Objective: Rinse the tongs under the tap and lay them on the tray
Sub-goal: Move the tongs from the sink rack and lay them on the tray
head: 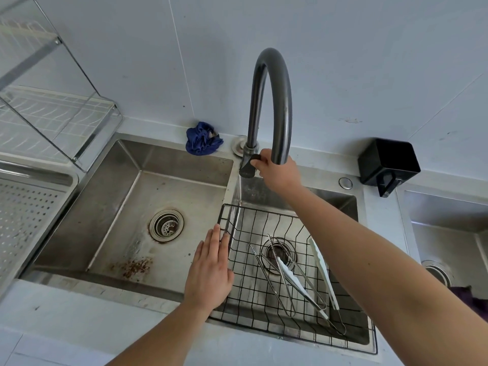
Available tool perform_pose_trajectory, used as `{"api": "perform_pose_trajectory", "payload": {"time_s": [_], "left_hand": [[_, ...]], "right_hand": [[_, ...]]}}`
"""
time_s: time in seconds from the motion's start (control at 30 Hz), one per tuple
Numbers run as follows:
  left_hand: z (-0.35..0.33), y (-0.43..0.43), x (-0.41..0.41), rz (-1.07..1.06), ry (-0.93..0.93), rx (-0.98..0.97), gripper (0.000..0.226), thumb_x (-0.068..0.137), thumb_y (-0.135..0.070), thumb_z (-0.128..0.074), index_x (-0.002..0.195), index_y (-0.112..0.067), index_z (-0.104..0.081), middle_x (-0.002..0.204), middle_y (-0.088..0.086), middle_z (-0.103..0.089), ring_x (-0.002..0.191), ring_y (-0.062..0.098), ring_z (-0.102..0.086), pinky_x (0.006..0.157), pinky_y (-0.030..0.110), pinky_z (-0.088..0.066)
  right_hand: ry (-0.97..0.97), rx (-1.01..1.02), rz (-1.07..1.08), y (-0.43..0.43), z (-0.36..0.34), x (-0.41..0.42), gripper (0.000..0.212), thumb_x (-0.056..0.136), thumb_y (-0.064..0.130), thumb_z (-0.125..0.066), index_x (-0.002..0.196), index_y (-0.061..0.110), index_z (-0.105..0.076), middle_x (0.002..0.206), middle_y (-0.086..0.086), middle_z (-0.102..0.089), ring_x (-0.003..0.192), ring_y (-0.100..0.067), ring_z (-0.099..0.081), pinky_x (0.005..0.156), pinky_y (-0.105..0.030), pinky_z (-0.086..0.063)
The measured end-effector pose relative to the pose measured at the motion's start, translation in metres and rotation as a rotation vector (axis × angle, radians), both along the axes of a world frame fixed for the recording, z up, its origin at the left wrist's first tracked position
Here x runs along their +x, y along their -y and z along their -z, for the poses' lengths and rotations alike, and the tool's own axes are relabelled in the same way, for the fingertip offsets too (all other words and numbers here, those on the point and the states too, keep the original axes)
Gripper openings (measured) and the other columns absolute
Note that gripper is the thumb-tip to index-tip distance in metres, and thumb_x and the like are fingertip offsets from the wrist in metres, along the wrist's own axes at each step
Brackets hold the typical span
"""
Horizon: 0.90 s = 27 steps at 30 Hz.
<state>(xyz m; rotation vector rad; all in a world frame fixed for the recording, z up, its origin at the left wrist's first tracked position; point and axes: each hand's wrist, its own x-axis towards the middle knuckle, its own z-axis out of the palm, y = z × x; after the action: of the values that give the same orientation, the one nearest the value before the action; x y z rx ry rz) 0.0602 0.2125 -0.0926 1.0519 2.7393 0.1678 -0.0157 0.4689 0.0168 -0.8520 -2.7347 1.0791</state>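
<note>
Right hand (277, 171) curled round tap lever (248, 167). Left hand (211, 270) flat, fingers straight, touching basket (264, 210) rim. Tongs (289, 273) lie unheld beyond left fingertips, in basket. Rinse either unstarted or finished; cannot tell.

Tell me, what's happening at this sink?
A person stands at a kitchen sink. Their right hand grips the tap handle, while the left hand rests flat against the edge of the wire tray over the right basin. Several tongs already lie in that tray. Whether water is running is hard to tell.
</note>
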Motion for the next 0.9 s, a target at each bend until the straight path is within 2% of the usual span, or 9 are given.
{"api": "perform_pose_trajectory", "payload": {"time_s": [0.1,0.2,0.37,0.47,0.57,0.63,0.73,0.83,0.9], "left_hand": [[0.001,0.000,0.000,0.005,-0.020,0.015,0.080,0.086,-0.028,-0.060,0.156,-0.005,-0.028,0.167,0.021,-0.015,0.153,0.033,-0.024,0.119,0.049,-0.035],[0.003,0.001,-0.001,0.011,-0.030,0.032,0.080,0.085,-0.027,-0.064,0.154,-0.005,-0.032,0.165,0.022,-0.019,0.151,0.035,-0.028,0.117,0.050,-0.038],[-0.001,0.001,0.001,0.005,-0.046,0.050,0.081,0.081,-0.027,-0.071,0.152,-0.006,-0.037,0.163,0.023,-0.026,0.147,0.039,-0.032,0.115,0.053,-0.039],[-0.004,0.001,0.003,0.007,-0.088,0.063,0.080,0.079,-0.022,-0.072,0.150,-0.002,-0.041,0.160,0.025,-0.032,0.146,0.042,-0.033,0.115,0.055,-0.038],[-0.011,-0.002,0.007,-0.010,-0.147,0.076,0.075,0.076,-0.019,-0.075,0.143,0.001,-0.049,0.150,0.028,-0.045,0.142,0.045,-0.038,0.116,0.056,-0.036],[-0.018,-0.013,0.019,0.042,-0.160,0.140,0.059,0.078,-0.021,-0.072,0.132,-0.003,-0.060,0.134,0.022,-0.058,0.133,0.042,-0.048,0.112,0.052,-0.042],[-0.030,-0.043,0.052,0.059,0.053,0.172,0.047,0.091,-0.038,-0.056,0.131,-0.014,-0.059,0.117,0.001,-0.062,0.111,0.021,-0.059,0.093,0.034,-0.052],[-0.024,-0.077,0.078,-0.183,0.429,0.098,0.078,0.090,-0.062,-0.055,0.148,-0.014,-0.034,0.133,0.006,-0.055,0.117,0.023,-0.058,0.085,0.032,-0.048],[-0.016,-0.093,0.088,-0.252,0.559,0.023,0.099,0.082,-0.067,-0.063,0.151,-0.009,-0.022,0.136,0.014,-0.052,0.121,0.031,-0.058,0.088,0.036,-0.049]], "right_hand": [[0.012,-0.046,0.000,0.000,-0.005,0.008,0.025,0.099,0.035,-0.058,0.092,0.013,-0.069,0.082,-0.007,-0.073,0.078,-0.027,-0.071,0.076,-0.044,-0.061],[0.034,-0.010,-0.006,-0.001,-0.004,0.036,0.020,0.099,0.032,-0.060,0.090,0.017,-0.070,0.077,0.001,-0.070,0.072,-0.018,-0.068,0.073,-0.036,-0.058],[0.140,-0.060,0.075,0.005,0.023,0.132,0.015,0.099,0.029,-0.062,0.096,0.018,-0.072,0.086,0.000,-0.074,0.078,-0.021,-0.071,0.080,-0.041,-0.060],[0.233,-0.097,0.138,0.011,0.042,0.186,0.017,0.098,0.030,-0.062,0.098,0.018,-0.074,0.083,0.006,-0.073,0.074,-0.014,-0.070,0.076,-0.036,-0.061],[0.306,-0.069,0.138,0.017,0.060,0.221,0.016,0.097,0.030,-0.062,0.097,0.020,-0.075,0.081,0.014,-0.068,0.077,-0.009,-0.068,0.072,-0.025,-0.056],[0.353,-0.014,0.119,0.021,0.070,0.237,0.015,0.096,0.030,-0.062,0.102,0.024,-0.074,0.094,0.009,-0.072,0.089,-0.014,-0.069,0.077,-0.028,-0.055],[0.461,0.132,0.001,0.027,0.083,0.252,0.037,0.092,0.040,-0.068,0.125,0.024,-0.064,0.121,0.001,-0.065,0.111,-0.019,-0.062,0.087,-0.032,-0.054],[0.513,0.240,-0.056,0.032,0.091,0.256,0.056,0.088,0.048,-0.070,0.135,0.023,-0.053,0.128,0.001,-0.059,0.122,-0.021,-0.053,0.094,-0.035,-0.053],[0.506,0.256,-0.071,0.032,0.096,0.256,0.057,0.087,0.048,-0.071,0.133,0.021,-0.052,0.127,0.001,-0.059,0.122,-0.022,-0.053,0.095,-0.036,-0.054]]}}
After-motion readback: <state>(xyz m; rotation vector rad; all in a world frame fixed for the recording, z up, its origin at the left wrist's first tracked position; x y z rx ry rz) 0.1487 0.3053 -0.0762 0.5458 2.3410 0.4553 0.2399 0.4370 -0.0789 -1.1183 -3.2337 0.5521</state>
